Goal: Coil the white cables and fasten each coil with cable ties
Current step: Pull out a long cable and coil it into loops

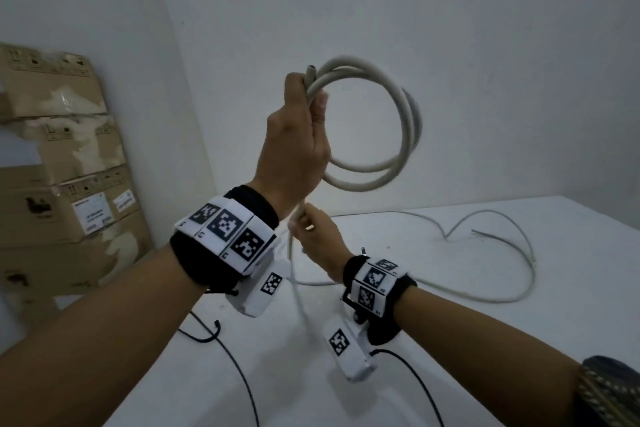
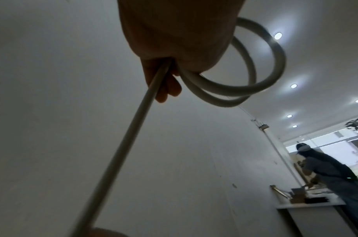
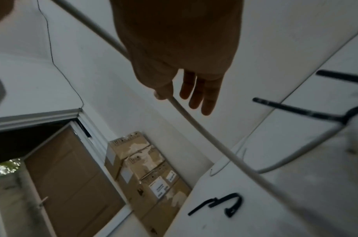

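My left hand (image 1: 304, 107) is raised above the table and grips a white cable coil (image 1: 398, 121) of about two loops, with the cut cable end sticking up past the fist. In the left wrist view the coil (image 2: 265, 77) hangs from my fist (image 2: 174, 48). One strand (image 2: 123, 144) runs taut down to my right hand (image 1: 311, 230), just below the left wrist. Its thumb and forefinger (image 3: 164, 93) pinch the strand (image 3: 204, 131) while the other fingers stay straight. The loose rest of the cable (image 1: 485, 291) curves across the white table. Black cable ties (image 3: 295, 110) lie on the table.
The white table (image 1: 450, 374) stands in a corner of white walls. Stacked cardboard boxes (image 1: 62, 166) lean against the left wall beside a brown door (image 3: 68, 184). Thin black leads (image 1: 239, 374) trail from the wrist cameras. Another person (image 2: 326, 170) works at a far table.
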Demonstrator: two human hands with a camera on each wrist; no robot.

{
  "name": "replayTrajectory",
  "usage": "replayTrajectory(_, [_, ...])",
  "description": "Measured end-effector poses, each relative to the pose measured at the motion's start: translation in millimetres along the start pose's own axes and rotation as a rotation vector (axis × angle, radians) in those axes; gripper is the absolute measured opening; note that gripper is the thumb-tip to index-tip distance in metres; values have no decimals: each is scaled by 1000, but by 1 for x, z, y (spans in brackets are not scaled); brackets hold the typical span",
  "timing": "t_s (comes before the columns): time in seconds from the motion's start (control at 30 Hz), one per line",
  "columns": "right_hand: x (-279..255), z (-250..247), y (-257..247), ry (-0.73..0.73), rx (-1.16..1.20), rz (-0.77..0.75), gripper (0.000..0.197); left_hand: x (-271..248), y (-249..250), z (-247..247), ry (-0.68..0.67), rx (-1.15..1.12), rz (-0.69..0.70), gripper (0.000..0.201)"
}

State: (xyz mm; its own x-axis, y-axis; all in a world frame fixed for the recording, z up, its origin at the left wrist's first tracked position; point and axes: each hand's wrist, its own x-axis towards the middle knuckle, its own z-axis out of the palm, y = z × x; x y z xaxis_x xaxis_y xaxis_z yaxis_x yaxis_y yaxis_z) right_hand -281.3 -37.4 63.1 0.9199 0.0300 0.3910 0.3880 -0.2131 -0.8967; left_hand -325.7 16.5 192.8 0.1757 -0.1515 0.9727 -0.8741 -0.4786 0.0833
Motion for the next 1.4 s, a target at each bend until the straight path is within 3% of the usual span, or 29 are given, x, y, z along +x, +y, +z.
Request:
replayTrajectory(0.07, [-1, -13, 11, -20, -33, 32, 14, 5, -14, -7, -9, 73, -79, 20])
replayTrajectory(0.13, [-8, -23, 16, -108, 36, 107, 19, 8, -29, -14, -26, 174, -167, 22])
replayTrajectory(0.2, [-19, -31, 12, -193, -43, 112, 18, 8, -45, -21, -55, 328, -237, 24])
replayTrajectory(0.3, [-34, -43, 5, -301, -354, 8, 18, -1, -70, -27, -187, 547, -347, 29])
replayTrajectory(0.4, [-44, -55, -2, -387, -692, -207, 23, -22, -92, -29, -359, 736, -433, 34])
replayTrajectory(0.5, [-44, -64, -5, -376, -964, -402, 25, -39, -103, -34, -362, 648, -555, 24])
replayTrajectory(0.6, [-43, -75, -1, -402, -1039, -546, 22, -49, -105, -36, -360, 575, -628, 16])
replayTrajectory(0.77, [-39, -86, -6, -465, -1115, -737, 19, -59, -106, -43, -228, 368, -768, 25])
replayTrajectory(0.97, [-19, -110, -9, -398, -1338, -923, 8, -83, -93, -45, -374, 124, -762, 21])
replayTrajectory(1.07, [-14, -116, -15, -230, -1481, -993, 25, -93, -86, -41, -450, 43, -751, 19])
replayTrajectory(1.17, [-17, -112, -17, -24, -1570, -822, 25, -100, -82, -37, -444, 8, -752, 18])
replayTrajectory(1.23, [-20, -106, -15, -48, -1479, -618, 12, -101, -84, -37, -399, 7, -743, 17])
replayTrajectory(1.3, [-23, -103, -10, -205, -1098, -326, 16, -103, -85, -37, -394, 38, -700, 17])
replayTrajectory(1.33, [-26, -102, -10, -262, -753, -134, 17, -105, -84, -36, -404, 54, -677, 17])
replayTrajectory(1.4, [-32, -96, -12, -214, -84, 83, 15, -114, -83, -32, -433, 67, -658, 18])
